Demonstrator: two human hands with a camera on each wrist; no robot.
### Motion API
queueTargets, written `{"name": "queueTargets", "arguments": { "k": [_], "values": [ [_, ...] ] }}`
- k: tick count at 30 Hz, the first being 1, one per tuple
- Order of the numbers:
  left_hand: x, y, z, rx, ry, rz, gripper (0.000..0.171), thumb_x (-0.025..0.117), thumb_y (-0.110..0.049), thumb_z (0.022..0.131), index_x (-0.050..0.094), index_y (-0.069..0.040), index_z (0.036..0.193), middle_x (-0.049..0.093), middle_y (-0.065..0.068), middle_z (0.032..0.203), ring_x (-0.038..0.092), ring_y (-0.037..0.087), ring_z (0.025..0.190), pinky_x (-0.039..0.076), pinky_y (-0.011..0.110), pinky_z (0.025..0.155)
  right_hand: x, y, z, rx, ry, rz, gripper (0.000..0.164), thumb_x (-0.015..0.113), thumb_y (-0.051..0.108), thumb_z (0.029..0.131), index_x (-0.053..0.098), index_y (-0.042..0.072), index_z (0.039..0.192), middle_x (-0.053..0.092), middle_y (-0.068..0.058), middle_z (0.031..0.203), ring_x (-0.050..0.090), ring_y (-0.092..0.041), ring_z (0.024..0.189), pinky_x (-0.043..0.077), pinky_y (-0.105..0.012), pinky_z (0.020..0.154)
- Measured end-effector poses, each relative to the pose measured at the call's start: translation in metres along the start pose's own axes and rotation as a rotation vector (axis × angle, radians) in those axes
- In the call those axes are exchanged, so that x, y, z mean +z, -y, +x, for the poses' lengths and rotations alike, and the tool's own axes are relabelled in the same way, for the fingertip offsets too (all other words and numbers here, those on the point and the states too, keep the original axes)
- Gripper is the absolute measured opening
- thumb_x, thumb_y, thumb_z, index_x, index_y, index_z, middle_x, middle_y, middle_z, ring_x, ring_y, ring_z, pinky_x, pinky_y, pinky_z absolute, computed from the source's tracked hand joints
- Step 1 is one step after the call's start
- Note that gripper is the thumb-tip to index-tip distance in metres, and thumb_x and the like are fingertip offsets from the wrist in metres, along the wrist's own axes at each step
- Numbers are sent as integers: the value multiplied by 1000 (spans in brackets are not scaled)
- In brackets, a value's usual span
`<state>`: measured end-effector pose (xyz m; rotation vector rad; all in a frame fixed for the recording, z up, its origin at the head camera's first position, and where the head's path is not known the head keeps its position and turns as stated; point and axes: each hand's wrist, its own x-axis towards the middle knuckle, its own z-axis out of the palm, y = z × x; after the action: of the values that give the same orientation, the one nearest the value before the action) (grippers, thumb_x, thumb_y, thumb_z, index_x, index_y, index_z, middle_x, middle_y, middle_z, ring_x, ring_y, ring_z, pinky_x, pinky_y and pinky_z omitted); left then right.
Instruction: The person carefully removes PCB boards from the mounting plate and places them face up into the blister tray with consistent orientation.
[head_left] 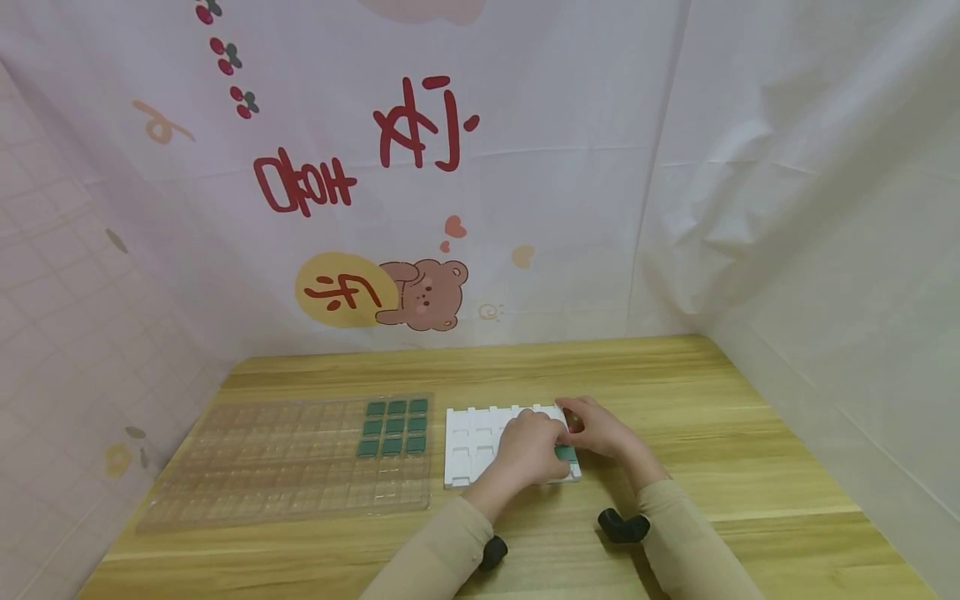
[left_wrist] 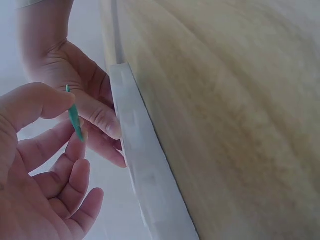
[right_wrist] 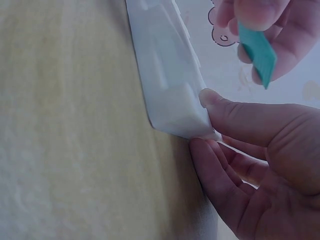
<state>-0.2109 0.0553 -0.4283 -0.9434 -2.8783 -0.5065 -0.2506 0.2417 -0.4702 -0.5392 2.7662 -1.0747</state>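
Between thumb and fingertips my left hand [head_left: 527, 448] pinches a thin green square chip [right_wrist: 259, 52], raised over the white compartment tray [head_left: 462, 454]. Edge-on, the same chip shows as a narrow sliver in the left wrist view. At the tray's right end, my right hand [head_left: 598, 430] grips the far corner, with its thumb [right_wrist: 235, 114] on the upper edge and a finger against the side. Green shows below the left hand at the tray's right end in the head view. Part of the tray's middle is hidden behind that hand.
Left of the white tray lies a large clear plastic tray [head_left: 300, 504] with small pockets. Several green chips [head_left: 393, 427] sit in its far right part. The wooden table [head_left: 630, 367] is enclosed by printed white cloth [head_left: 570, 208] at the back and sides.
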Motion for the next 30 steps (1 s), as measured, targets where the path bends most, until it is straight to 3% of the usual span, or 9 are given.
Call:
{"name": "queueTargets", "arguments": {
  "k": [9,20,30],
  "values": [
    [-1,1,-2,15,-43,-25,29,80,-26,68,78,-22,97,68,-11,87,59,18,91,45,25,69,0,0,0,-2,-3,-1,69,77,20,88,45,-9,142,48,-26,130,55,-23,92,48,-39,83],
    [-3,3,-8,37,-92,-82,25,80,-24,67,76,-21,91,65,-12,83,55,14,85,42,21,67,0,0,1,15,-4,16,74,78,25,86,44,-9,142,45,-30,134,59,-24,94,51,-41,85],
    [-8,6,-14,58,-139,-125,26,77,-20,67,77,-20,93,69,-13,86,57,11,86,45,23,77,1,2,1,37,-9,8,74,79,26,86,45,-8,142,46,-29,133,57,-23,92,50,-40,83]
  ]
}}
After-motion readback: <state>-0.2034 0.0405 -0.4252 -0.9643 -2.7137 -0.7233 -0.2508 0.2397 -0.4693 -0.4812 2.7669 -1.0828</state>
